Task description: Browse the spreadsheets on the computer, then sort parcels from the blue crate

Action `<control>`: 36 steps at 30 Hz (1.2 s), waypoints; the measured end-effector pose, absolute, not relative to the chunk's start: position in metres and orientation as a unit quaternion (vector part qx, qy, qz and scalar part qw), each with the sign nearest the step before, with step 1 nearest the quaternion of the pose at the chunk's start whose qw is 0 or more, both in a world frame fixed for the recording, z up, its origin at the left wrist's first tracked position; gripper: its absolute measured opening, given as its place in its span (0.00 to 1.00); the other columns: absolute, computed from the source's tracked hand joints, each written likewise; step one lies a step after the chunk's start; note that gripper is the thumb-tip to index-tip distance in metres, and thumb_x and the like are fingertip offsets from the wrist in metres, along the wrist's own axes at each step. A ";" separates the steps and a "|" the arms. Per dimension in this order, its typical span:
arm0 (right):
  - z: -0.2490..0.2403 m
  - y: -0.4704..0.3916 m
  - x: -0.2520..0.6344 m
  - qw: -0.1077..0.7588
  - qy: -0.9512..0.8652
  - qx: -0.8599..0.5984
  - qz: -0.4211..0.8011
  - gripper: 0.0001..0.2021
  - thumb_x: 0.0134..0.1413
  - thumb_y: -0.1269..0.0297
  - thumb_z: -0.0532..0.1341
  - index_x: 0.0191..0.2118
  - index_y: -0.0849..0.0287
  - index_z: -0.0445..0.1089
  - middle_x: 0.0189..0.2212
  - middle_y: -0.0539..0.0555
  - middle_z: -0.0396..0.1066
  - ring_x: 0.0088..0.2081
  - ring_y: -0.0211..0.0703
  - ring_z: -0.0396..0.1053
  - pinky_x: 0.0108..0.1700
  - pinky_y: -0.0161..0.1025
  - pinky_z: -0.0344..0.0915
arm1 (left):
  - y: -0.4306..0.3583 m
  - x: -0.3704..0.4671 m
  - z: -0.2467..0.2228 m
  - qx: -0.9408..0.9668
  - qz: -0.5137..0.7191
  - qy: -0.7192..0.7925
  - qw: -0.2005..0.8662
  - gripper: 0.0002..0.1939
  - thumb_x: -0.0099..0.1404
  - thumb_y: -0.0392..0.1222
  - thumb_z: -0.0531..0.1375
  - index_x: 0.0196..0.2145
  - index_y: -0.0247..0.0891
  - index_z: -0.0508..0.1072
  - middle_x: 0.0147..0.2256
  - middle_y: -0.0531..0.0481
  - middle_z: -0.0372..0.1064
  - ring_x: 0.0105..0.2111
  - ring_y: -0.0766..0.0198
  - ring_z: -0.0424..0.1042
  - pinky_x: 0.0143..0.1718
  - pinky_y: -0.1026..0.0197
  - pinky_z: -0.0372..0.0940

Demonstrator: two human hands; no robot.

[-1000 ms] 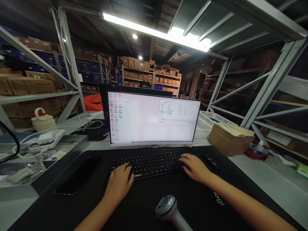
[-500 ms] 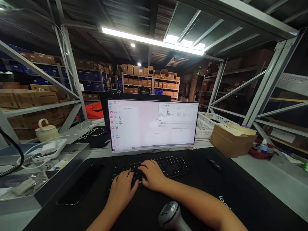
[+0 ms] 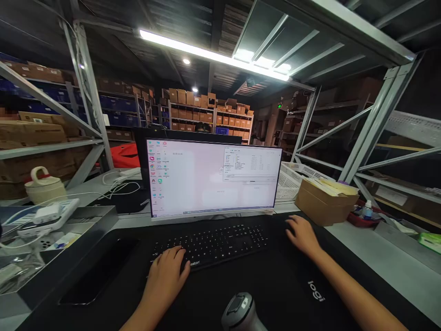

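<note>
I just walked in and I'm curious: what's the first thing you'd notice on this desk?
The big bright monitor glows in the middle of the desk, the lightest thing in a dim storeroom of shelves and boxes. Just below it lies a black keyboard, with the left hand resting on its near left edge and the right hand off to its right, where a mouse would sit. A grey scanner stands at the near edge.

A single head-worn camera looks forward and slightly down across the desk (image 3: 379, 257) from the seated person's position, facing the monitor (image 3: 213, 177) almost square-on at close range. The wide lens takes in much at once — both forearms entering from the bottom edge, the keyboard (image 3: 213, 243) just below centre, shelving uprights (image 3: 375, 119) bowing at either side, and the ceiling light (image 3: 213, 55) overhead. No second view exists — nothing overlaps.
</note>
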State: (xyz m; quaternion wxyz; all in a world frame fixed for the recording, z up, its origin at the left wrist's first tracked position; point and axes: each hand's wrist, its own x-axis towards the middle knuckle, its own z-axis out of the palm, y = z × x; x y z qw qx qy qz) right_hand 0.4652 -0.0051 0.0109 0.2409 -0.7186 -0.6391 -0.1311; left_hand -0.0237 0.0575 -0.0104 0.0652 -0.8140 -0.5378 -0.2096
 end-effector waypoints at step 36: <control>-0.053 -0.030 0.540 0.260 -0.596 -0.758 -0.054 0.26 0.60 0.54 0.53 0.63 0.49 0.62 0.65 0.57 0.58 0.65 0.49 0.59 0.66 0.50 0.58 | 0.079 -0.033 -0.020 -0.814 -0.208 -0.541 0.047 0.31 0.65 0.57 0.42 0.48 0.37 0.76 0.53 0.40 0.73 0.53 0.47 0.70 0.53 0.43 0.64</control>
